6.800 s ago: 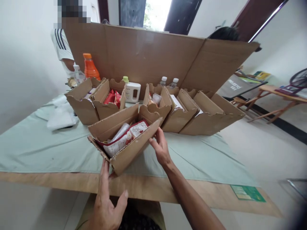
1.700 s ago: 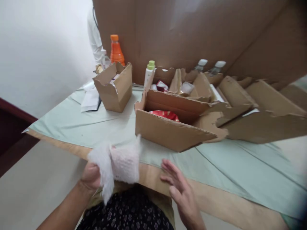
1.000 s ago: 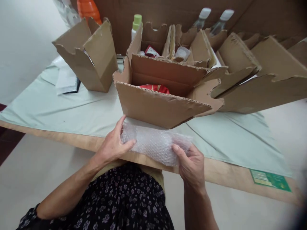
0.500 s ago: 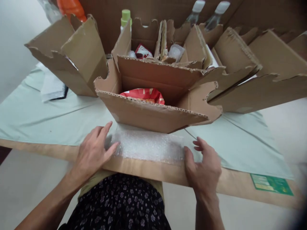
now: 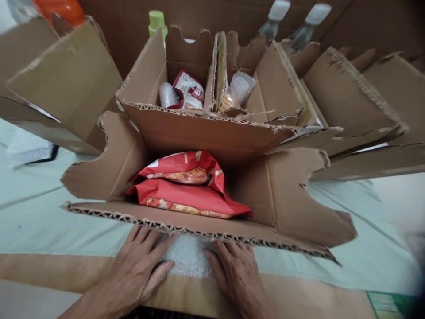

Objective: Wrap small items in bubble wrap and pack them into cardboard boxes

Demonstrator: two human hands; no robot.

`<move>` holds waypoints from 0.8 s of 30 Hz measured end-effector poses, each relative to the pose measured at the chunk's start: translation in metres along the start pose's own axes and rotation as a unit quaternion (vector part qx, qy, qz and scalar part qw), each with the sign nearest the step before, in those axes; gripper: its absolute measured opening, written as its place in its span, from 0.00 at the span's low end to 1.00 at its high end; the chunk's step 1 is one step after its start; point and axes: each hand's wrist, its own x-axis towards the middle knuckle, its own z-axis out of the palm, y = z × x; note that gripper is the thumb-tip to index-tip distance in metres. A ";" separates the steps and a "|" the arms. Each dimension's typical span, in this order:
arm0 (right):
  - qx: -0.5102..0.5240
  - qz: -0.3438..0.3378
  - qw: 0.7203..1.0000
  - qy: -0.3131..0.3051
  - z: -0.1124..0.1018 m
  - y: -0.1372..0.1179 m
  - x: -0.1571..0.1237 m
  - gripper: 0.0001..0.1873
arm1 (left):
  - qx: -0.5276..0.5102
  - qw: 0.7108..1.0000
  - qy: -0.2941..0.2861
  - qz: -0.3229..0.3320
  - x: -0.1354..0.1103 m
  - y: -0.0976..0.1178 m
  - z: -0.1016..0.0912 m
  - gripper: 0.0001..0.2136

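A folded piece of bubble wrap lies flat at the table's front edge, its far side hidden under the wall of a cardboard box. My left hand rests on its left end, fingers stretched out flat. On the right end lies my right hand, fingers also extended, with the tips of both hands partly hidden by the box. Just beyond them stands the open cardboard box, holding two red snack packets with food pictures on them.
Behind are more cardboard boxes; one holds a red-and-white packet, another a bubble-wrapped item. White-capped bottles and a green-capped bottle stand at the back. Plastic-wrapped sheets lie left, a green card right.
Both hands have come inward and forward onto the bubble wrap. My view has shifted closer over the front box, so the red packets inside show more fully.
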 end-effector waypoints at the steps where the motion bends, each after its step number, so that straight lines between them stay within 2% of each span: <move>1: 0.008 0.009 1.000 -0.009 0.000 -0.001 -0.002 0.20 | -0.010 1.000 0.003 -0.007 0.000 0.001 -0.001 0.13; 3: 0.010 0.015 1.000 -0.018 -0.001 -0.003 -0.004 0.21 | -0.014 1.000 0.008 -0.019 0.000 0.003 -0.002 0.13; 6: -0.017 -0.013 1.000 -0.013 -0.003 -0.001 -0.003 0.16 | 0.011 1.000 -0.002 -0.008 -0.001 0.002 0.002 0.18; 11: -0.040 -0.089 0.995 -0.022 -0.013 0.025 -0.017 0.19 | 0.019 1.000 -0.021 0.007 -0.004 -0.003 0.007 0.22; 13: -0.050 -0.059 0.997 -0.007 -0.021 0.036 -0.033 0.19 | 0.008 0.999 -0.033 0.004 -0.006 -0.005 0.006 0.23; 15: -0.063 0.003 0.998 0.023 -0.031 0.041 -0.051 0.17 | -0.015 0.999 -0.035 -0.002 -0.009 -0.007 0.003 0.24; 18: -0.066 0.074 0.992 0.074 -0.047 0.041 -0.071 0.13 | -0.052 0.998 0.011 -0.030 -0.014 -0.013 -0.008 0.24; 21: -0.058 0.083 0.989 0.109 -0.054 0.041 -0.067 0.11 | -0.031 0.993 0.069 -0.092 -0.016 -0.024 -0.021 0.21; 24: -0.057 0.088 0.990 0.099 -0.041 0.045 -0.042 0.15 | 0.012 0.983 0.069 -0.169 -0.013 -0.032 -0.023 0.19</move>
